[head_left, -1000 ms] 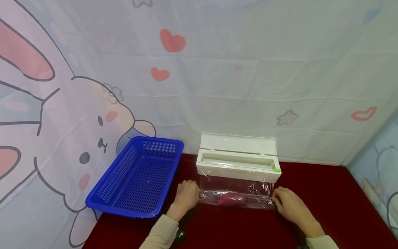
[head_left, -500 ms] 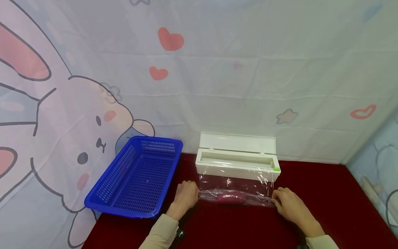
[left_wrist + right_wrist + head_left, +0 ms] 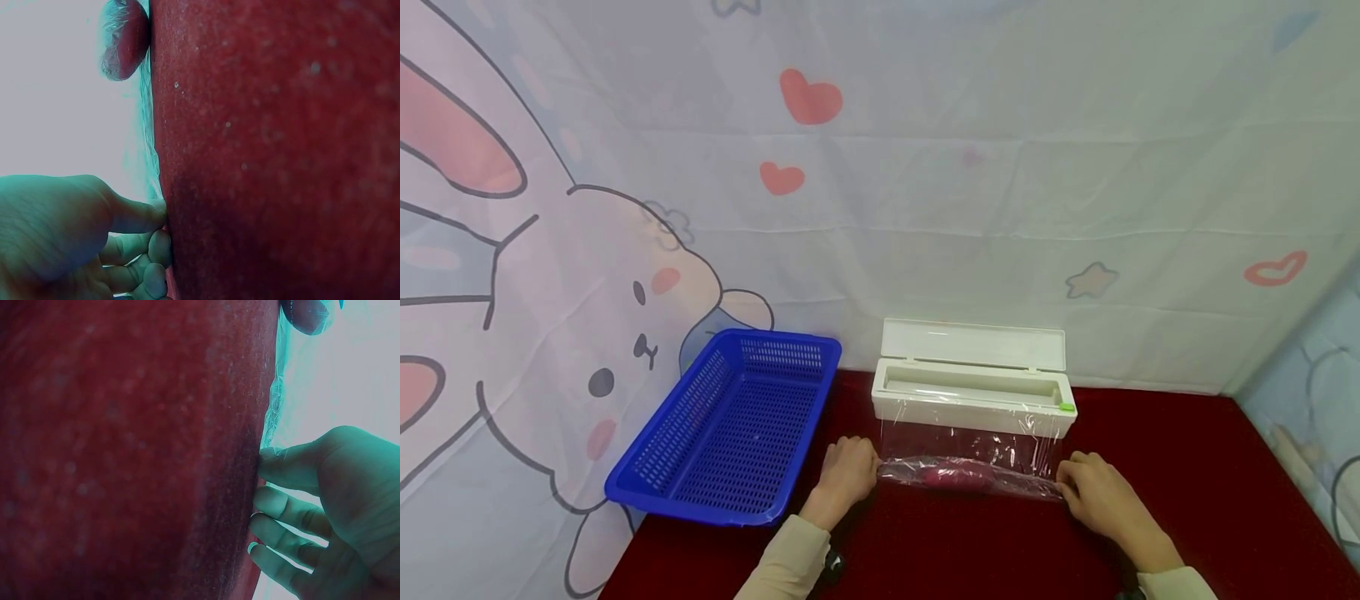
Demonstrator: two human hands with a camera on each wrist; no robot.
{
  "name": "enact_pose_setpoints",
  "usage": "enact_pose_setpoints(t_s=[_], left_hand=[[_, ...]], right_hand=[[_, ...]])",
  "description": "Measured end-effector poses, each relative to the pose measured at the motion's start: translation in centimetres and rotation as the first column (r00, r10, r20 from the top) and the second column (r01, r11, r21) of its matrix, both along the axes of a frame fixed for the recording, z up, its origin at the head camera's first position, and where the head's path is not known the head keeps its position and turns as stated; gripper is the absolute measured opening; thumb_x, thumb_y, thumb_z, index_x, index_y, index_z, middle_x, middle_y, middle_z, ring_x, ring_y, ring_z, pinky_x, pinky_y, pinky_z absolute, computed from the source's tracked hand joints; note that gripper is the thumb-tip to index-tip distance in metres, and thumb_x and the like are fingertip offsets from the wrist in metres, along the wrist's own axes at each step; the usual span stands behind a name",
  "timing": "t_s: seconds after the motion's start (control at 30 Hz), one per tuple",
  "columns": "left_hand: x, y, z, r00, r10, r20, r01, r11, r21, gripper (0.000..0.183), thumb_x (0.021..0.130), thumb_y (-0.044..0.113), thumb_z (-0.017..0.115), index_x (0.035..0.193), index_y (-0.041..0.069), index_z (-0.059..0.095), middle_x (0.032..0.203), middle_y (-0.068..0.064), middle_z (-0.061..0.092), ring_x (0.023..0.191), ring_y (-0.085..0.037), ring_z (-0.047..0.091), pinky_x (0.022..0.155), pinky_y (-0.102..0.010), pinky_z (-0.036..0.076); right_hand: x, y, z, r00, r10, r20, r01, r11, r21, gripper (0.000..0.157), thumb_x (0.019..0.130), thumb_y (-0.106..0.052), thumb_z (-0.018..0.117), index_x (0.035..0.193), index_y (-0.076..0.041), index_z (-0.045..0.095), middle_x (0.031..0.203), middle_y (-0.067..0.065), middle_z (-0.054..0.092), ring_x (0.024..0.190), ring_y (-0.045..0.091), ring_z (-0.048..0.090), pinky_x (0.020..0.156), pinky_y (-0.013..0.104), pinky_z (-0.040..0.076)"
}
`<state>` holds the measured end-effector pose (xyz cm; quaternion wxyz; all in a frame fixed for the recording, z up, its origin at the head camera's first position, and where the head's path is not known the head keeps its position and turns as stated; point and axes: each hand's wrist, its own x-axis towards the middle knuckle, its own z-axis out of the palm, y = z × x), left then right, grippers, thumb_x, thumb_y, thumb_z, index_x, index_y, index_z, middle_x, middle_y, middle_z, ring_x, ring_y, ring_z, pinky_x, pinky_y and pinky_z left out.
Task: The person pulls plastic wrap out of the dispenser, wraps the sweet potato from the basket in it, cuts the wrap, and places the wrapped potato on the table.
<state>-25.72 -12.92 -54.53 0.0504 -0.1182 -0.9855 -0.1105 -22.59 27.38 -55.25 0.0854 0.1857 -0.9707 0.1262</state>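
Observation:
Clear plastic wrap (image 3: 917,433) runs from a white wrap dispenser (image 3: 973,414) down onto the red cloth. Its near part is folded around a dark pink oval object (image 3: 958,474), whose kind I cannot tell; the left wrist view shows this object (image 3: 130,40) under wrinkled film. My left hand (image 3: 848,473) pinches the wrap's left end between thumb and fingers, low at the cloth. At the right end my right hand (image 3: 1099,492) pinches the film likewise, and the right wrist view shows thumb and fingertips at the film's edge.
A blue perforated basket (image 3: 797,492) stands at the left. The dispenser's lid (image 3: 973,344) is raised against the printed curtain (image 3: 970,192). A green slider (image 3: 1067,407) sits at the dispenser's right end. Red cloth (image 3: 1187,467) covers the table.
Both hands stay nearly in place with their hold on the wrap. The wrapped pink object has shifted very slightly away from me, and the folds of film around it have changed a little.

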Motion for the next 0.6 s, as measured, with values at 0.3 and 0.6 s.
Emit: enact_pose_setpoints(t_s=[0.3, 0.6], left_hand=[[0.05, -0.1, 0.0, 1.0, -0.005, 0.0, 0.005, 1.0, 0.003, 0.013, 0.097, 0.018, 0.077, 0.089, 0.01, 0.081, 0.088, -0.006, 0.075, 0.085, -0.03, 0.069, 0.081, -0.046, 0.058], [0.02, -0.17, 0.0, 1.0, -0.012, 0.001, 0.012, 1.0, 0.009, 0.013, 0.096, 0.017, 0.077, 0.088, 0.009, 0.082, 0.088, -0.007, 0.075, 0.085, -0.03, 0.069, 0.081, -0.047, 0.058]], right_hand=[[-0.07, 0.06, 0.02, 0.999, -0.025, 0.037, 0.025, 1.0, -0.004, 0.015, 0.088, -0.011, 0.084, 0.082, -0.016, 0.071, 0.08, -0.006, 0.057, 0.074, 0.013, 0.051, 0.068, 0.038, 0.048], [0.03, 0.26, 0.17, 0.998, -0.028, 0.056, 0.028, 1.0, -0.006, 0.014, 0.09, -0.012, 0.083, 0.083, -0.015, 0.072, 0.081, -0.006, 0.058, 0.076, 0.014, 0.053, 0.068, 0.038, 0.049]])
